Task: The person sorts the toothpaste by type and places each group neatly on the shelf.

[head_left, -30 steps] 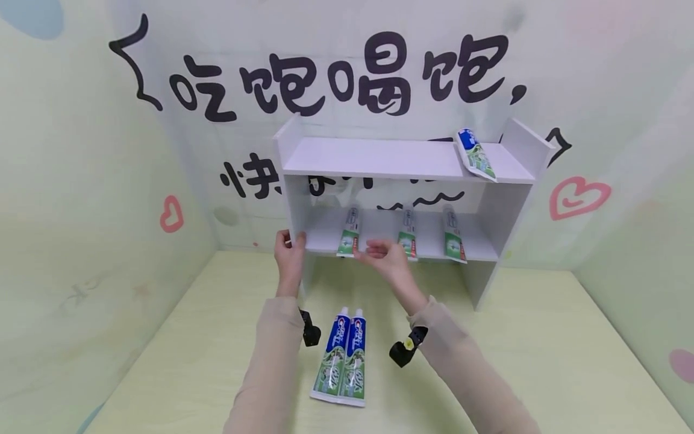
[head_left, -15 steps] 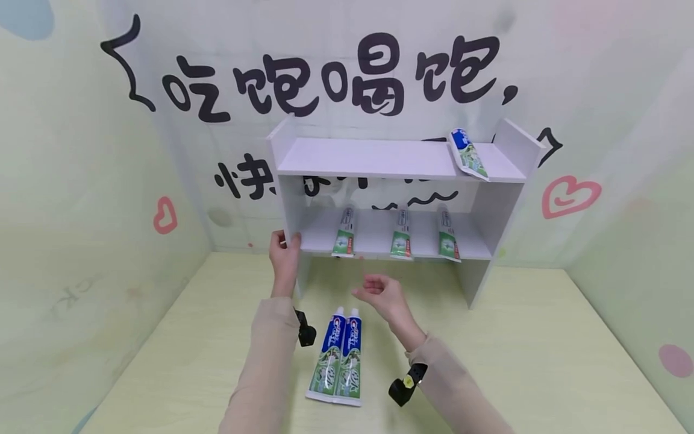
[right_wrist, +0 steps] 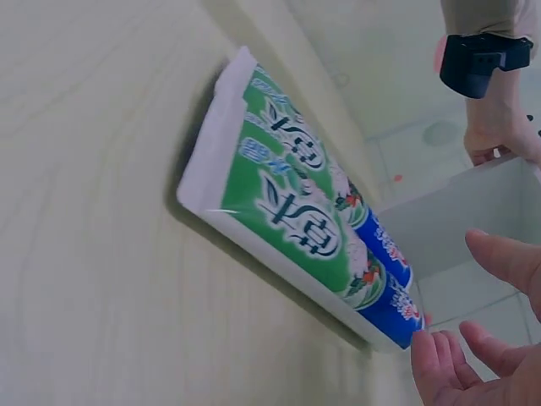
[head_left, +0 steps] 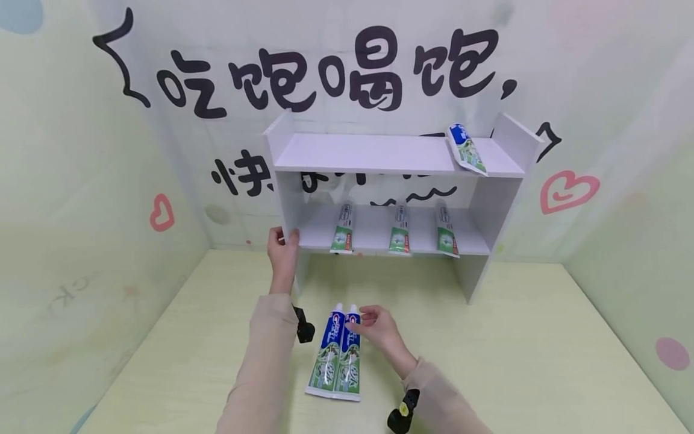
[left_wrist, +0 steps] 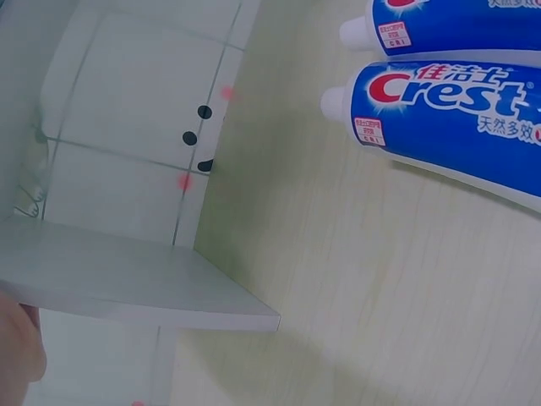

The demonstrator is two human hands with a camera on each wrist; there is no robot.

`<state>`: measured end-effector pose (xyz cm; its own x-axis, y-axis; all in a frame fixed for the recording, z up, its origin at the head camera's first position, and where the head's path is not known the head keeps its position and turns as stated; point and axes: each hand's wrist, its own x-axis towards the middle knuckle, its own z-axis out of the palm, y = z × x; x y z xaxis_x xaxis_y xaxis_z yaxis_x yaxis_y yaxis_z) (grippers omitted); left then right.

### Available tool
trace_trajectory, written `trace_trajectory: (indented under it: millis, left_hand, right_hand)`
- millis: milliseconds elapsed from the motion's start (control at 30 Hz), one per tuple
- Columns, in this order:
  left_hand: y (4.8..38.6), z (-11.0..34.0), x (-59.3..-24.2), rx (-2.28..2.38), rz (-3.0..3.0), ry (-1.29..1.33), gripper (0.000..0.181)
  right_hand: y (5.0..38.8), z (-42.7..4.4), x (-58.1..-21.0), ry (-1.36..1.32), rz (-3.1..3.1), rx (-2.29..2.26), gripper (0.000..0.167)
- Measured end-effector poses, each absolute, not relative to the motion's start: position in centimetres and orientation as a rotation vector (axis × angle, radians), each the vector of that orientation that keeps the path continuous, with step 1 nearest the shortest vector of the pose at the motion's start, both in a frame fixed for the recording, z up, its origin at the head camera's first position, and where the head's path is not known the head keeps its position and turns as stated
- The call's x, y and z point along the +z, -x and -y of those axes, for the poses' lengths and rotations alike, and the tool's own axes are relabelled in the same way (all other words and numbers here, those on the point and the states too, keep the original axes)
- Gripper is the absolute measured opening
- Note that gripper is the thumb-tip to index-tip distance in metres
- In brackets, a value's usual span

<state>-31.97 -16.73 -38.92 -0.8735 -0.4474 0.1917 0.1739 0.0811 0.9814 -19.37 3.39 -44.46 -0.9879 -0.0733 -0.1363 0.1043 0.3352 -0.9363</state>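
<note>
Two blue-and-green Crest toothpaste tubes lie side by side on the table, a left tube (head_left: pixel 325 352) and a right tube (head_left: pixel 349 355), caps toward the shelf. My right hand (head_left: pixel 381 330) is at the cap end of the right tube. In the right wrist view its thumb (right_wrist: pixel 505 255) and fingers (right_wrist: pixel 435 359) are spread apart, fingertips close to the tube; whether they touch it cannot be told. My left hand (head_left: pixel 283 256) grips the left side panel (head_left: pixel 287 211) of the white shelf (head_left: pixel 398 154), thumb in front. Part of that hand is hidden behind the panel.
Three green-and-white toothpaste tubes lie on the middle board: left (head_left: pixel 343 229), centre (head_left: pixel 400 229) and right (head_left: pixel 446 229). A blue-and-green tube (head_left: pixel 466 147) lies at the right of the top board, overhanging its front edge. Walls stand behind and at both sides of the table (head_left: pixel 520 337).
My right hand has come down from the front of the middle board to the cap end of the right Crest tube. My left hand has stayed on the side panel.
</note>
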Motion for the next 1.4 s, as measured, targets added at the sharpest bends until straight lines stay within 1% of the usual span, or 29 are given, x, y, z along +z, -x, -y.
trace_trajectory:
  millis: [233,400,733,1100,1400]
  left_hand:
    - [32.1,16.8,-39.2,-1.845,1.925,-0.283,0.026]
    - [32.1,16.7,-39.2,-1.845,1.930,-0.287,0.026]
    - [32.0,16.8,-39.4,-1.856,1.932,-0.297,0.027]
    - [31.7,16.7,-39.0,-1.845,1.912,-0.278,0.025]
    - [32.2,16.6,-38.9,-1.859,1.930,-0.308,0.027]
  right_hand:
    - [18.4,-2.7,-46.1,0.006,-2.457,-1.657,0.061]
    - [18.0,-2.3,-46.6,0.037,-2.480,-1.640,0.066]
    - [17.5,-2.1,-47.0,0.008,-2.448,-1.643,0.073]
    - [17.4,-1.8,-46.8,-0.033,-2.503,-1.552,0.071]
    - [17.2,-1.6,-46.6,-0.002,-2.559,-1.484,0.082]
